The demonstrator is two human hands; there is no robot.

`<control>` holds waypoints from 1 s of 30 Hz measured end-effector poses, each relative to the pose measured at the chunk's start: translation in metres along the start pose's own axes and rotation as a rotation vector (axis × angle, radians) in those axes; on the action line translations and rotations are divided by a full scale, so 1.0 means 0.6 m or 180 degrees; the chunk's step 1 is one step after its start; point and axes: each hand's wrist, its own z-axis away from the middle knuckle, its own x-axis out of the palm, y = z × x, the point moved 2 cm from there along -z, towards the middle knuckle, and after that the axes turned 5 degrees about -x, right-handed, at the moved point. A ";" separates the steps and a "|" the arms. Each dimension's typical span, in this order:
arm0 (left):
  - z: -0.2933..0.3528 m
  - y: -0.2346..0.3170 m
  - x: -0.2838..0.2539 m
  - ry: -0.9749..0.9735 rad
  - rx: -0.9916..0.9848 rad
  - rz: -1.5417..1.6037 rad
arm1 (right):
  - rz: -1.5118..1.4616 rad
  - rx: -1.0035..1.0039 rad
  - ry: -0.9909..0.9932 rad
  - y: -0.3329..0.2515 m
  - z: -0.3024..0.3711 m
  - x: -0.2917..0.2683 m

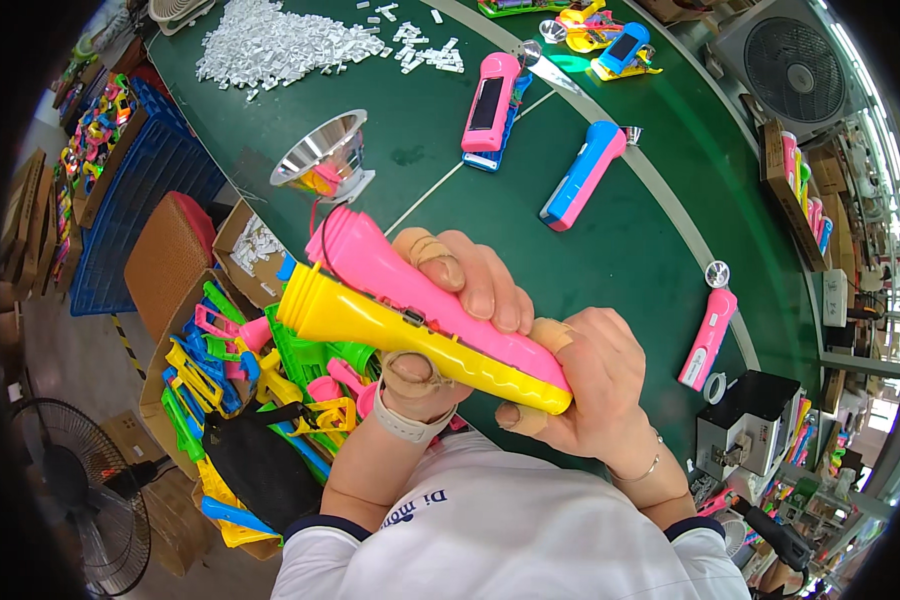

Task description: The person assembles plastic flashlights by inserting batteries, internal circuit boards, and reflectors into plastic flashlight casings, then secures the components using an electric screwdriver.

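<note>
Both hands are on a flashlight body (490,340) made of a pink half-shell and a yellow half-shell, lying side by side along a seam. My left hand (460,270) closes around its middle, with the thumb on the yellow side and the fingers over the pink one. At the narrow tail end, my right hand (595,365) presses the two halves between thumb and fingers. From the wide threaded end, thin wires lead to a shiny reflector cup (322,160), which hangs outside the body. A small dark switch part shows at the seam. Several fingers wear tan wraps.
Past my hands on the green table (390,200) lie a pink flashlight (490,105), a blue-and-pink one (582,178) and another pink one (708,340). White small parts (270,45) are heaped far left. A box of coloured shells (220,390) stands left; a metal-sided black box (745,425) sits right.
</note>
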 end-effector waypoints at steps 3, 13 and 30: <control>0.002 0.003 0.004 -0.0086 0.0094 -0.0056 | 0.0017 -0.0020 -0.0009 -0.005 0.012 0.003; 0.028 -0.007 -0.005 -0.0378 -0.0818 -0.0245 | -0.2138 0.1152 -0.0283 0.058 -0.061 -0.017; 0.051 0.008 0.037 0.1090 -0.1467 -0.1998 | -0.2784 0.1343 0.0809 0.046 -0.052 0.041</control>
